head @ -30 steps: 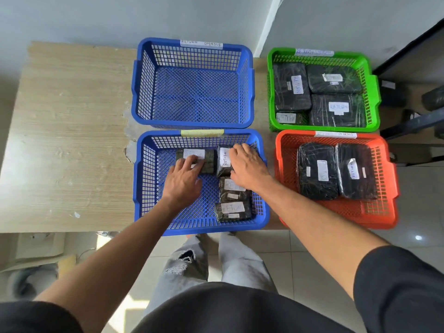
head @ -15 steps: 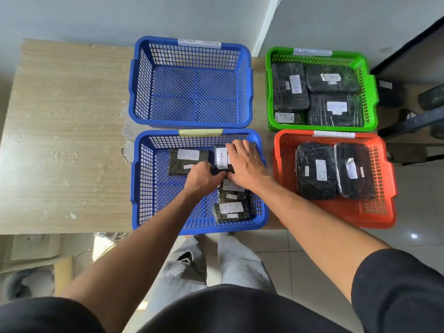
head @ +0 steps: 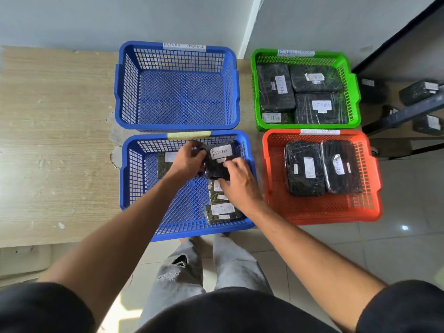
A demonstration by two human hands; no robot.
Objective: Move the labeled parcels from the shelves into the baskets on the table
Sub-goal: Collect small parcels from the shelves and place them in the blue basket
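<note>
Over the near blue basket (head: 134,179), the left hand (head: 186,162) and the right hand (head: 237,181) both grip a black parcel (head: 217,164) marked RETURN. I would lower it flat, label upward, beside the parcels already lying there, then let go.
</note>
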